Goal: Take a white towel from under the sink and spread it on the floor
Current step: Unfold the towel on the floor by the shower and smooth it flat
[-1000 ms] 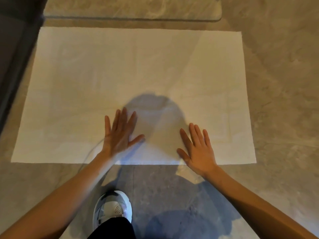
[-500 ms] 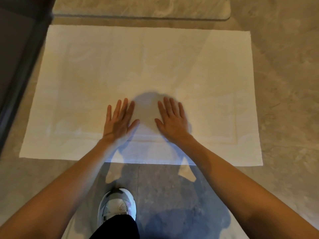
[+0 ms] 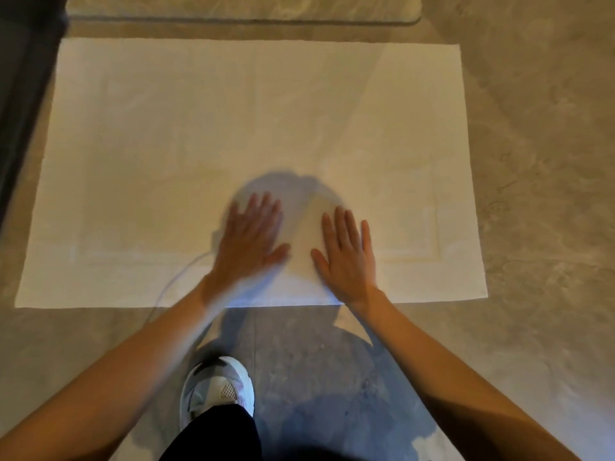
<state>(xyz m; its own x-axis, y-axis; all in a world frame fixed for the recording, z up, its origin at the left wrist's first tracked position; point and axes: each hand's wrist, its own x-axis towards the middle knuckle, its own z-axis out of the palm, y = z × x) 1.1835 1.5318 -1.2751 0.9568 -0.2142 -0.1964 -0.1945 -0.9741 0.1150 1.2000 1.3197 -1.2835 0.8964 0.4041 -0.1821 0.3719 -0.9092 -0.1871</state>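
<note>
The white towel (image 3: 253,134) lies spread flat on the grey floor (image 3: 539,161). Both hands rest palm-down on its near edge, fingers straight, grasping nothing: the left hand (image 3: 248,241) blurred, the right hand (image 3: 347,257) just beside it.

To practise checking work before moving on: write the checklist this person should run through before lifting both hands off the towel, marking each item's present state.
1. White rectangular cloth towel fully unfolded: ok.
2. All four towel corners flat on the grey stone floor: ok.
3. Left hand open, gripping nothing: ok, though blurred.
4. Right hand open, palm down on the towel: ok.
5. White sneaker off the towel: ok.
6. Creases under the palms: cannot tell.
</note>
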